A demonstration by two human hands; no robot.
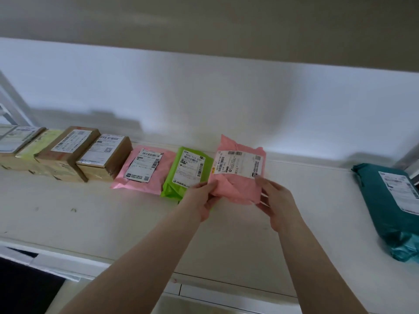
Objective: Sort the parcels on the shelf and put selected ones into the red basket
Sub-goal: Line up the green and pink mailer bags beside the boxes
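Both hands grip one pink parcel (235, 177) by its lower corners, the left hand (204, 200) pinching the left corner, the right hand (275, 200) closed on the right, holding it tilted up over the white shelf (113, 214). Its white label shows barcodes and "B016". Just left lies a green parcel (186, 173) labelled "900 112 039", then another pink bag (142, 169) and brown boxes (90, 152). A teal parcel (392, 200) lies well apart at right.

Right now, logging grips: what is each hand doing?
Left hand: closed on the pink parcel, lower left corner.
Right hand: closed on its lower right edge.
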